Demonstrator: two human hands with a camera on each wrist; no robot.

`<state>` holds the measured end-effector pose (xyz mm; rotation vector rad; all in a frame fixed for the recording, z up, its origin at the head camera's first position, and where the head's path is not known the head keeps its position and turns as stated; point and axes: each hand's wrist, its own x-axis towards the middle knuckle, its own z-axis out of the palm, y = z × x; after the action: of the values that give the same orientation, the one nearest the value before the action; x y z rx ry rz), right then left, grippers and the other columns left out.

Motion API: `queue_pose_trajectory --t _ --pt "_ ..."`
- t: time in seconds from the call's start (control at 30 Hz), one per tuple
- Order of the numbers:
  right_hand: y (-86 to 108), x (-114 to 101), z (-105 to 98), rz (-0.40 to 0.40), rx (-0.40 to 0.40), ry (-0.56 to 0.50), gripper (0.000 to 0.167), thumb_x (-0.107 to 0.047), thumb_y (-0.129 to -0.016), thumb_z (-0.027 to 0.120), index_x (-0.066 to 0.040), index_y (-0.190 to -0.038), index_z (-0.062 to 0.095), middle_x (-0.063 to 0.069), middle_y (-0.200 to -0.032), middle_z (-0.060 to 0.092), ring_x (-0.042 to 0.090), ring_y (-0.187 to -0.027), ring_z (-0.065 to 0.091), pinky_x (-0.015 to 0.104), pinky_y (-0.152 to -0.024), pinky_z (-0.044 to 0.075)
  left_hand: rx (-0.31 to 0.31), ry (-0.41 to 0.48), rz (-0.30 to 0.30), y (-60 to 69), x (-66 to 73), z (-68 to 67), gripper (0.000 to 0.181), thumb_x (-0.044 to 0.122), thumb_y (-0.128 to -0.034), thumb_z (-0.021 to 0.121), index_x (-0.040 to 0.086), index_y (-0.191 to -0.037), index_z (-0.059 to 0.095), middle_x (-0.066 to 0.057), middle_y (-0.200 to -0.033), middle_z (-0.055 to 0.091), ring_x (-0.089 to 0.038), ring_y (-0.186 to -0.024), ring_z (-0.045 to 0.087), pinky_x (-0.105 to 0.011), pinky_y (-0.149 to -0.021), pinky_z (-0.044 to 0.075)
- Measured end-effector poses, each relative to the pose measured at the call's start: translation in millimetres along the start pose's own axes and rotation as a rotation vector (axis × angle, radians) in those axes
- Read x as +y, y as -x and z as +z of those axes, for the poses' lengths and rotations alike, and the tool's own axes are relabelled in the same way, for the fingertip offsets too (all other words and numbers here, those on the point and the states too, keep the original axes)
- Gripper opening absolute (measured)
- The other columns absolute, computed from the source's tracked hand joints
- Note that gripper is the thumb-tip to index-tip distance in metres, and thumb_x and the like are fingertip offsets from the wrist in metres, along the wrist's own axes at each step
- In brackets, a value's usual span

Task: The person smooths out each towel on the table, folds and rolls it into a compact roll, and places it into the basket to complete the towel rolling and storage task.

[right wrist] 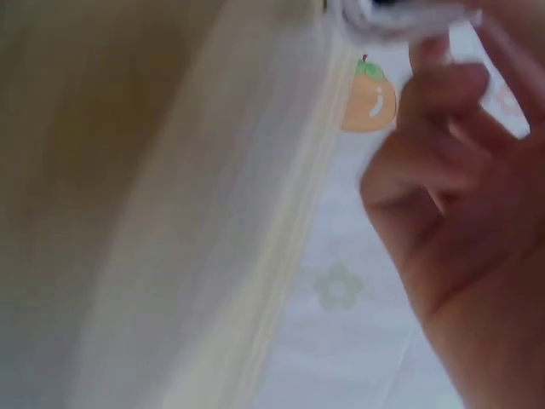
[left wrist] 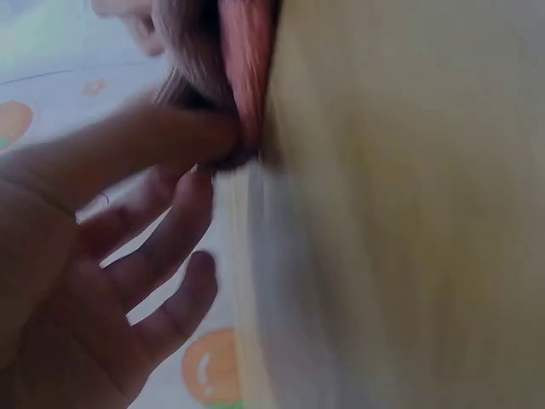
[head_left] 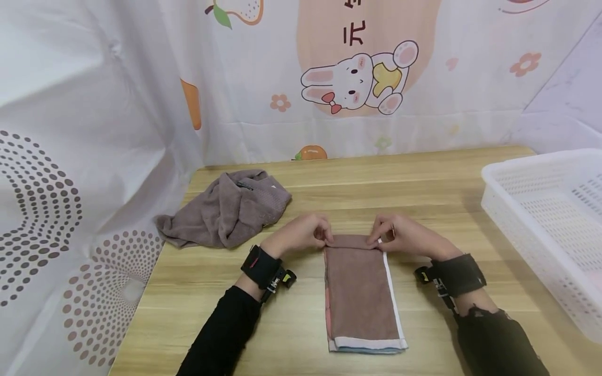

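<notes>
A brown towel [head_left: 362,292] with white edging lies folded into a long strip on the table, its far end turned over in a narrow fold. At that fold's left corner, my left hand [head_left: 308,231] pinches the cloth between thumb and fingers. My right hand [head_left: 406,236] pinches the right corner the same way. Seen from the left wrist, a pinkish layer [left wrist: 247,64] shows at the towel's side beside the thumb. A pale rolled edge of the towel [right wrist: 400,24] appears at the top of the right wrist view, near the blurred right fingers.
A crumpled grey-brown towel [head_left: 230,209] lies at the table's far left. On the right stands a white plastic basket [head_left: 527,224] with perforated walls. Behind the wooden table [head_left: 423,177] hangs a printed white curtain [head_left: 254,104].
</notes>
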<state>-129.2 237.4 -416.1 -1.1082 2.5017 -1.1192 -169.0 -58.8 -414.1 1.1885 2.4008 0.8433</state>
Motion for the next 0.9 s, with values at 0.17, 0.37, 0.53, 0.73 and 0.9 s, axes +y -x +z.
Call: queue_pose_trajectory --t 0.17,0.37,0.53,0.73,0.9 --pt "4.1 -0.4 -2.2 0.017 -0.03 -0.041 0.01 -0.013 -0.09 0.073 -0.014 -0.096 0.081 -0.002 -0.087 0.063 0.003 -0.07 0.049 0.021 -0.06 0.046 -0.077 -0.006 -0.013 6.7 -0.7 -4.9 0.016 0.011 -0.0926 0.068 0.02 -0.1 0.08 0.009 -0.095 0.067 -0.005 -0.083 0.059 -0.021 -0.075 0.051" --pt "0.4 -1.7 0.5 0.137 -0.021 -0.033 0.006 -0.018 -0.085 0.078 -0.014 -0.089 0.076 -0.002 -0.084 0.062 0.007 -0.073 0.052 0.022 -0.064 0.046 -0.08 0.052 -0.069 6.3 1.4 -4.5 0.011 0.026 -0.0951 0.069 0.022 -0.095 0.079 0.012 -0.09 0.068 -0.005 -0.078 0.06 -0.022 -0.071 0.049" --pt "-1.9 -2.9 1.1 0.202 -0.005 0.014 0.024 -0.024 -0.083 0.081 -0.01 -0.097 0.068 -0.001 -0.082 0.058 0.009 -0.068 0.051 0.024 -0.062 0.046 -0.05 0.081 -0.064 2.5 1.9 -0.7 0.004 0.019 -0.0896 0.075 0.018 -0.086 0.076 0.008 -0.087 0.066 -0.007 -0.075 0.059 -0.022 -0.07 0.049" --pt "1.4 -6.2 1.0 0.222 -0.033 0.076 0.031 -0.03 -0.086 0.078 -0.008 -0.107 0.074 0.0 -0.09 0.06 0.009 -0.075 0.05 0.024 -0.065 0.045 -0.035 0.066 -0.075 -0.6 3.5 3.6 0.005 0.018 -0.0855 0.079 0.014 -0.084 0.076 0.007 -0.089 0.066 -0.004 -0.081 0.061 -0.02 -0.076 0.051" --pt "-0.2 -7.1 2.1 0.231 -0.038 0.105 0.024 -0.027 -0.085 0.079 -0.012 -0.102 0.073 -0.002 -0.087 0.059 0.008 -0.073 0.05 0.024 -0.063 0.045 -0.026 0.006 -0.08 -1.4 6.6 4.4 0.013 0.018 -0.0859 0.079 0.015 -0.083 0.066 0.008 -0.084 0.065 -0.002 -0.079 0.062 -0.019 -0.076 0.051"
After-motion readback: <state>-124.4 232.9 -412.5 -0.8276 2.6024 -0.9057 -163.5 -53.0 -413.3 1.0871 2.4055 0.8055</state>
